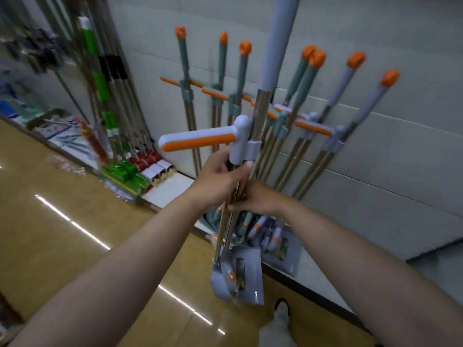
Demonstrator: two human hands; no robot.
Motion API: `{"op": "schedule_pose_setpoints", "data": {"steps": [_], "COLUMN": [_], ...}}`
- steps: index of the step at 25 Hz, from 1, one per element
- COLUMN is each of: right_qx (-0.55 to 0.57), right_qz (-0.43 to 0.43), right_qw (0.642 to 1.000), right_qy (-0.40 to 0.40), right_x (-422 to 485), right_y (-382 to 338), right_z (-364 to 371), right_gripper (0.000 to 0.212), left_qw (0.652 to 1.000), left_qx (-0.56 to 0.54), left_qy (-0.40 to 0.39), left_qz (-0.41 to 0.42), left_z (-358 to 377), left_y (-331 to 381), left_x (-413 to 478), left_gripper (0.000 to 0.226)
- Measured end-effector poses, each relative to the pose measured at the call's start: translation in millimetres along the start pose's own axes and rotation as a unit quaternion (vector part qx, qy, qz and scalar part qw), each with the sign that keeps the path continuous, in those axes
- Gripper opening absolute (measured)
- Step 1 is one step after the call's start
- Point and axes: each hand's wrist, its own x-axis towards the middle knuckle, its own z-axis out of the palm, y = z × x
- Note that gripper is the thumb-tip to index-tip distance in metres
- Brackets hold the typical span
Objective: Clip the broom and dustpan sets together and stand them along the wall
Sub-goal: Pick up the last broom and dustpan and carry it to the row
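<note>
Holding one broom and dustpan set upright with both hands, close in front of the pale tiled wall point(375, 33). Grips the thin shiny metal dustpan pole point(226, 221) with the left hand point(220, 176), fingers curled round it directly under the lilac-grey T-shaped handle with the orange strip point(198, 141). Wraps the right hand point(258, 199) round both poles a little lower, touching the left one. Appears to be pressing the small lilac-grey clip point(253, 146) on that handle onto the second metal pole with the long lilac-grey foam sleeve point(278, 46); not possible to tell if it is fully snapped in. Carries the grey plastic dustpan point(240, 276) at the lower end, blurred, seemingly just above the glossy tan floor point(75, 234).

Possible trouble from here:
- Letting go with the clip only half seated, so that the two poles spring apart and one of them falls.
- Swinging the long top end into the row of teal and lilac sets with orange caps point(310, 128) already leaning on the wall, and knocking several down one after another.
- Setting the dustpan on the shiny floor at too flat a lean, so that the foot slides out.
</note>
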Motion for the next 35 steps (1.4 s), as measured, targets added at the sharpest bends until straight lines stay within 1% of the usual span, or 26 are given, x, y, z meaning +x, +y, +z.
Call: {"op": "schedule_pose_setpoints", "data": {"steps": [3,6,7,9,11,12,14,16,19,21,23,26,27,30,32,35], "right_qx": [0.001,-0.003,0.0,0.005,0.0,-0.004,-0.01,-0.009,0.005,0.005,0.004,0.007,0.009,-0.004,-0.013,-0.001], "right_qz": [0.021,0.042,0.056,0.084,0.106,0.115,0.131,0.142,0.153,0.155,0.159,0.161,0.16,0.147,0.136,0.117], "right_qw": [1.0,0.999,0.997,0.994,0.99,0.987,0.982,0.979,0.97,0.966,0.967,0.972,0.973,0.978,0.981,0.985], "right_qy": [0.017,0.033,0.044,0.071,0.095,0.109,0.132,0.149,0.191,0.206,0.197,0.17,0.165,0.146,0.135,0.127], "right_x": [-34,-66,-78,-97,-116,-127,-147,-161,-165,-159,-147,-127,-118,-92,-73,-55], "right_y": [15,35,45,66,90,104,131,155,196,222,246,273,282,303,311,316], "right_z": [-24,-50,-58,-71,-86,-95,-112,-127,-146,-155,-164,-176,-179,-177,-176,-178], "right_gripper": [0.026,0.028,0.031,0.035,0.029,0.025,0.018,0.017,0.015,0.013,0.013,0.014,0.014,0.012,0.017,0.018], "left_qw": [0.997,0.994,0.993,0.992,0.99,0.99,0.991,0.992,0.991,0.99,0.991,0.994,0.995,0.998,0.998,0.999], "left_qx": [-0.039,-0.074,-0.086,-0.11,-0.126,-0.122,-0.1,-0.074,-0.043,-0.026,-0.017,-0.007,-0.005,-0.012,-0.013,0.005], "left_qy": [-0.059,-0.082,-0.084,-0.067,-0.065,-0.072,-0.087,-0.107,-0.129,-0.137,-0.125,-0.101,-0.09,-0.042,-0.014,-0.003], "left_qz": [-0.001,-0.01,-0.012,-0.012,-0.008,-0.01,-0.009,-0.004,-0.015,-0.034,-0.052,-0.041,-0.039,-0.043,-0.052,-0.054], "left_z": [33,72,89,121,155,174,210,239,274,290,304,320,323,323,317,310], "left_y": [12,26,27,28,27,25,21,17,7,1,-7,-26,-36,-61,-75,-91], "left_x": [9,21,27,36,47,53,63,76,102,118,133,148,155,172,182,191], "left_gripper": [0.015,0.014,0.019,0.039,0.054,0.053,0.041,0.036,0.037,0.048,0.055,0.071,0.072,0.066,0.066,0.057]}}
